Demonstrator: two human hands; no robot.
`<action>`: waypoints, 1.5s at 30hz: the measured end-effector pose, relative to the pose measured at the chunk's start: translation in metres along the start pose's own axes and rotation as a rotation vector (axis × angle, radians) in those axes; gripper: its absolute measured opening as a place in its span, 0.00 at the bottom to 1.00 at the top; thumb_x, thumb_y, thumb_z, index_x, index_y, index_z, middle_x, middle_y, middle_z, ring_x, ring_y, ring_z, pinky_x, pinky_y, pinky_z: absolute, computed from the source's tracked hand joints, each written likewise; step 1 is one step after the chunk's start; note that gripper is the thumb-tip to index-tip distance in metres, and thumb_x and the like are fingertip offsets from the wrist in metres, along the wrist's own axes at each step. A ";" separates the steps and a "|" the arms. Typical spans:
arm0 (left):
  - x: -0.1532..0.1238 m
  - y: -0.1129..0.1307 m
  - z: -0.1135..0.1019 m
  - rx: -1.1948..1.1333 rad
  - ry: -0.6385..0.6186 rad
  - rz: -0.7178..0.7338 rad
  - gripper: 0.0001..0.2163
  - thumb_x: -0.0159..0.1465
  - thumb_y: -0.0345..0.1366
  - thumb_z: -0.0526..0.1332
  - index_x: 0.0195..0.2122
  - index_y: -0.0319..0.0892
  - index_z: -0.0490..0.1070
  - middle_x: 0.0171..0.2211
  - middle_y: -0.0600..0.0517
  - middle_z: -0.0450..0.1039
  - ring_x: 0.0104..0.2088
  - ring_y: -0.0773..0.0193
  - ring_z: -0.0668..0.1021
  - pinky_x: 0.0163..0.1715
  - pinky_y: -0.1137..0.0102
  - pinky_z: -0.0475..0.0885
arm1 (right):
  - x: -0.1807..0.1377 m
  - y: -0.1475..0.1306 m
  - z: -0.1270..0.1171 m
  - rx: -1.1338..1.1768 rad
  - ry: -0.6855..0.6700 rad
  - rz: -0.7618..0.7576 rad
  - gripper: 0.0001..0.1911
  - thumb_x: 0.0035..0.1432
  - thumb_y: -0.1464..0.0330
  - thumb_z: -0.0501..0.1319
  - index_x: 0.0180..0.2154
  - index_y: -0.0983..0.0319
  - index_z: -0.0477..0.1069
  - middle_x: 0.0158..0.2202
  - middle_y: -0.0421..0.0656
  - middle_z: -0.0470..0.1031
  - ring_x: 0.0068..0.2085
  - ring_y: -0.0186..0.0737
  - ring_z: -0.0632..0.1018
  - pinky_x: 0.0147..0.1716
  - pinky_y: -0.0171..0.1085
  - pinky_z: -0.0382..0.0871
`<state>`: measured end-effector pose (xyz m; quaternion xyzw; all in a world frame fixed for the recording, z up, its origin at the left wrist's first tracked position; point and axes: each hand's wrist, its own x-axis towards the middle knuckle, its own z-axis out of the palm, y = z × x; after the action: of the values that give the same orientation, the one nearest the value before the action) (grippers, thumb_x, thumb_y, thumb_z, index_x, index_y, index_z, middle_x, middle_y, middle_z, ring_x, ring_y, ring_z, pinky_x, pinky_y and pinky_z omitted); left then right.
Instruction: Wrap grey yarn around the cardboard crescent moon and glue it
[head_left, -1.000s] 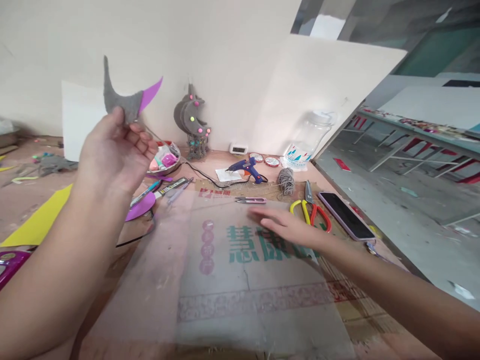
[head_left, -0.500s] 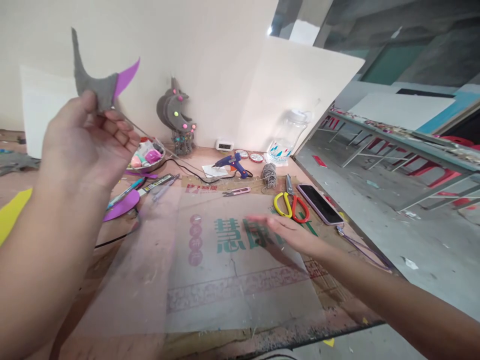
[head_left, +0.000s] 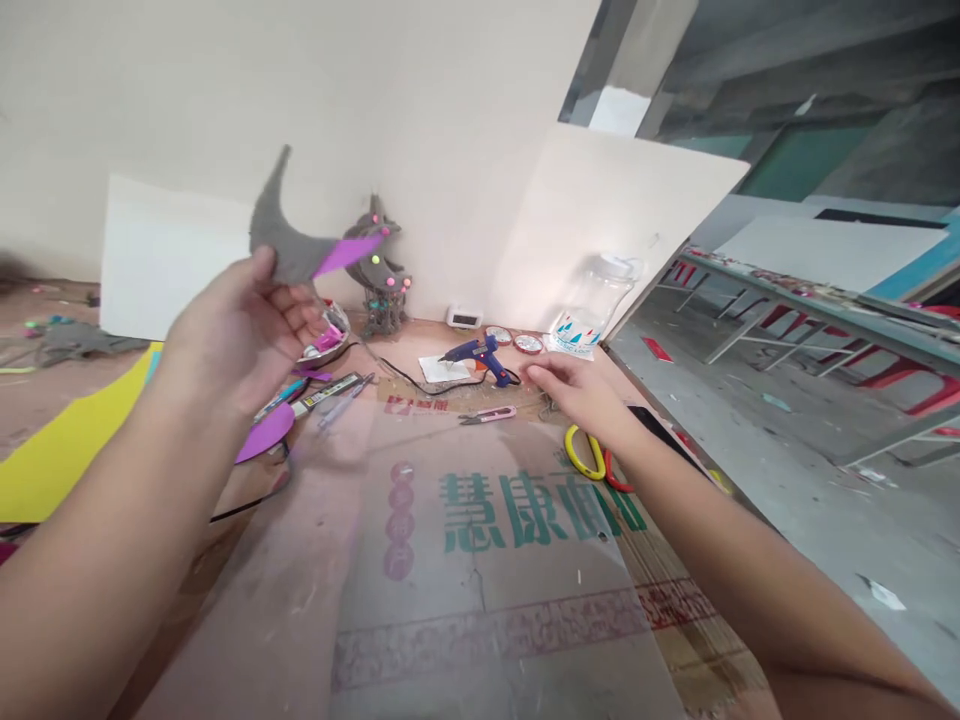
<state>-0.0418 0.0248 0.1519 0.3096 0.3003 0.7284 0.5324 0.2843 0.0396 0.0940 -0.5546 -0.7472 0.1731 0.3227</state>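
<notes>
My left hand (head_left: 247,325) pinches a grey crescent moon shape (head_left: 296,250) between thumb and fingers, raised above the table. The crescent is wound with grey yarn, and its right-hand tip is bare purple. A strand of yarn trails down from it toward the right. Over at the right, my right hand (head_left: 581,395) is closed over a ball of grey yarn (head_left: 550,407), which it mostly hides. Scissors (head_left: 585,455) with one yellow and one red handle lie just under that wrist. Left of the hand rests a blue glue gun (head_left: 480,355) on a white paper.
A decorated grey moon piece (head_left: 382,265) stands by the wall. Pink thread snips (head_left: 489,415), a clear plastic jar (head_left: 592,305), a small white clock (head_left: 465,317) and a yellow sheet (head_left: 82,430) are around. A clear sheet covers printed cardboard (head_left: 525,610). A phone (head_left: 667,435) sits under my right forearm.
My right hand has moved from above the cardboard up to the yarn ball and closed over it. My left hand has come right and lower with the crescent. The view has shifted slightly.
</notes>
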 end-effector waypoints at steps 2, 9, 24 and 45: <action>-0.001 -0.004 0.000 0.104 -0.053 -0.033 0.12 0.63 0.32 0.52 0.22 0.38 0.64 0.14 0.53 0.65 0.17 0.69 0.70 0.19 0.75 0.67 | 0.026 0.015 0.011 -0.208 -0.038 0.048 0.15 0.60 0.61 0.56 0.46 0.61 0.72 0.48 0.46 0.76 0.45 0.42 0.77 0.47 0.40 0.67; -0.008 -0.014 -0.005 0.413 -0.230 -0.082 0.09 0.58 0.36 0.64 0.26 0.36 0.69 0.21 0.54 0.70 0.22 0.73 0.70 0.23 0.78 0.66 | 0.080 0.046 0.060 -0.232 -0.152 0.047 0.19 0.51 0.62 0.65 0.44 0.64 0.72 0.40 0.47 0.78 0.38 0.43 0.77 0.37 0.36 0.68; -0.006 -0.030 -0.006 0.743 -0.306 -0.025 0.08 0.61 0.38 0.60 0.28 0.40 0.65 0.18 0.58 0.68 0.19 0.73 0.69 0.20 0.77 0.64 | 0.052 0.014 0.027 0.216 0.030 0.123 0.16 0.61 0.60 0.54 0.44 0.62 0.71 0.45 0.47 0.78 0.38 0.39 0.80 0.24 0.29 0.68; -0.019 -0.055 0.010 0.771 -0.381 -0.111 0.05 0.59 0.32 0.57 0.29 0.42 0.60 0.14 0.60 0.65 0.15 0.73 0.68 0.16 0.78 0.63 | -0.036 -0.027 0.034 0.296 -0.133 -0.142 0.18 0.55 0.51 0.60 0.29 0.60 0.73 0.29 0.42 0.77 0.31 0.39 0.77 0.29 0.35 0.71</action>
<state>0.0023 0.0219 0.1136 0.5980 0.4629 0.4634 0.4620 0.2485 0.0004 0.0758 -0.4342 -0.7705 0.2944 0.3621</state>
